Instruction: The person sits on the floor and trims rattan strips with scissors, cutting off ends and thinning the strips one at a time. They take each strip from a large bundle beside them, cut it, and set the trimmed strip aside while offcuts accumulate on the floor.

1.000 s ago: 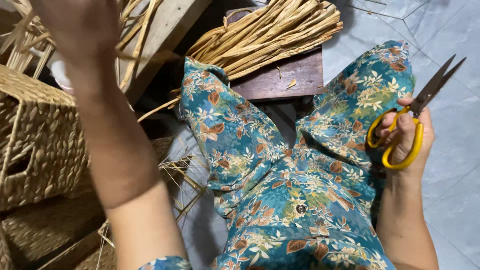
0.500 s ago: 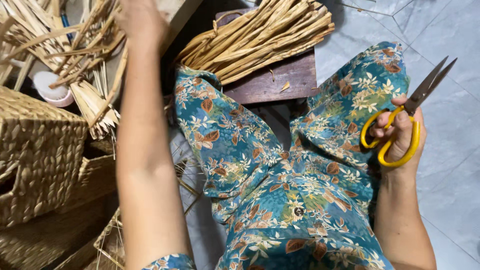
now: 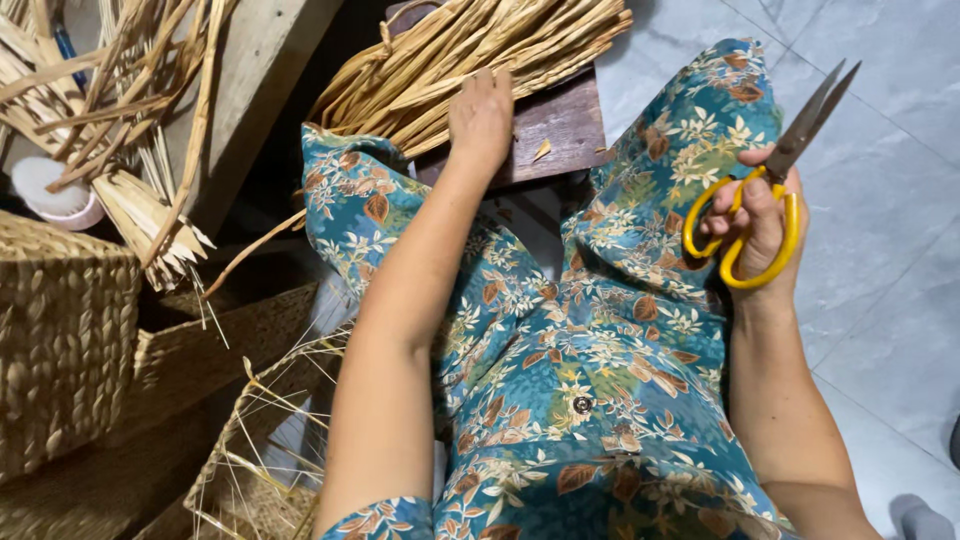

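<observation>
Head view: your left hand (image 3: 482,118) lies spread on the straw (image 3: 470,60), picking a strand; right hand (image 3: 757,222) grips scissors (image 3: 765,190), so pinch one next.

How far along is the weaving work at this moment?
Done: a woven basket stands finished at the left. In hand: the left hand rests on the bundle of straw strands on the wooden stool; the right hand holds yellow-handled scissors, blades nearly closed. Left: a bare wire basket frame by the knee, unwoven.
</observation>
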